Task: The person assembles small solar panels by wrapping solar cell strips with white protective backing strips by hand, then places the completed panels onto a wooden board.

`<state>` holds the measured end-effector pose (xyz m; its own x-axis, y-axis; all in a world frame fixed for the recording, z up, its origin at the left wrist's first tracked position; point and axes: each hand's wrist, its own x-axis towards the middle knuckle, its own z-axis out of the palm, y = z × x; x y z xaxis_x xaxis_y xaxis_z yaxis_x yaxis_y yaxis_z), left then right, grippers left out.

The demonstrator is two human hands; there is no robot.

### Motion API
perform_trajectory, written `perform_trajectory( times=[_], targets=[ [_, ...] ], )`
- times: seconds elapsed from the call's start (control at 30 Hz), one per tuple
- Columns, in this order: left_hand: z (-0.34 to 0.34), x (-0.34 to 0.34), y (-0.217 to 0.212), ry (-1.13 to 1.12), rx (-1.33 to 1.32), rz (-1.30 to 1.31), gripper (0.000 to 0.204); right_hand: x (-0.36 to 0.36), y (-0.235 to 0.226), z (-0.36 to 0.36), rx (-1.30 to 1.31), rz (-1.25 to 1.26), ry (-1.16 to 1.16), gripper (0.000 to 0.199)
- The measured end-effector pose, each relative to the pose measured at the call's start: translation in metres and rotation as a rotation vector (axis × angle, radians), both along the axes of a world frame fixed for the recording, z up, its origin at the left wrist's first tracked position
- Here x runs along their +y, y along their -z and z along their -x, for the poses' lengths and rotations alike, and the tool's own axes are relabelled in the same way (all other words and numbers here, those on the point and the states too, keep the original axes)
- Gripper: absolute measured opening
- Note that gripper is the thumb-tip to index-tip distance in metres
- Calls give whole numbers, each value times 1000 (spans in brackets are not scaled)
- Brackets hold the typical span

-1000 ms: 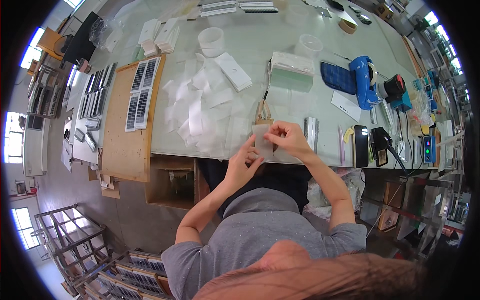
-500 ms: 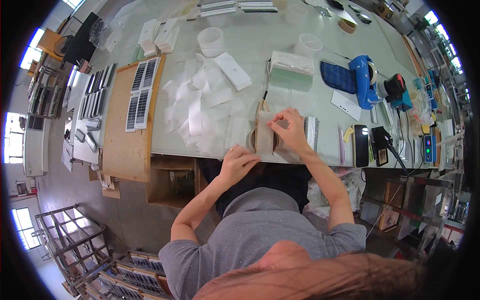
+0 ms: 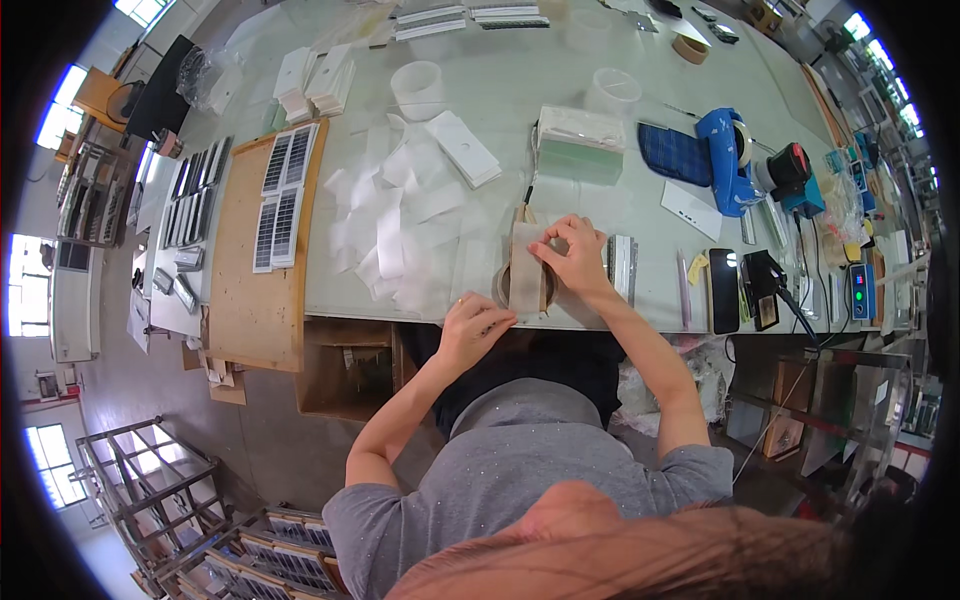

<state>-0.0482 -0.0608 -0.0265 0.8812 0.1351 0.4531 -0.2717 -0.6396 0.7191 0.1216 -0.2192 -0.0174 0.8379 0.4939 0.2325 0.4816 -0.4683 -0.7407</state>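
Observation:
A narrow board point(image 3: 527, 275), covered along its face by a pale translucent strip, lies upright before me at the table's front edge. Beneath its lower part, the rim of a round roll shows on both sides. My right hand point(image 3: 575, 255) is closed in a pinch, thumb and forefinger tips against the strip's upper right part. At the board's lower left corner, my left hand point(image 3: 472, 328) has its fingers pressed together. Whatever lies between either hand's fingertips is too small to make out. Loose translucent strips point(image 3: 390, 245) are heaped to the left.
Small solar panels point(image 3: 280, 195) lie on a wooden board point(image 3: 232, 260) at left. Beyond the hands stands a pale block point(image 3: 580, 145). A blue tape dispenser point(image 3: 727, 160), a phone point(image 3: 723, 290) and metal strips point(image 3: 622, 268) are at right. White cards point(image 3: 463, 148) lie farther back.
The view has shifted slightly. Both hands keep nearly the same places at the board, with the right fingertips a little farther over the strip.

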Motion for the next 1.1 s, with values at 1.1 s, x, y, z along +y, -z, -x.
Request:
perform_trajectory(
  times=[1.1],
  targets=[
    [18,-13,-2,60,-118,-499,40,-137,-16,-37,-70,325,-1,52]
  ],
)
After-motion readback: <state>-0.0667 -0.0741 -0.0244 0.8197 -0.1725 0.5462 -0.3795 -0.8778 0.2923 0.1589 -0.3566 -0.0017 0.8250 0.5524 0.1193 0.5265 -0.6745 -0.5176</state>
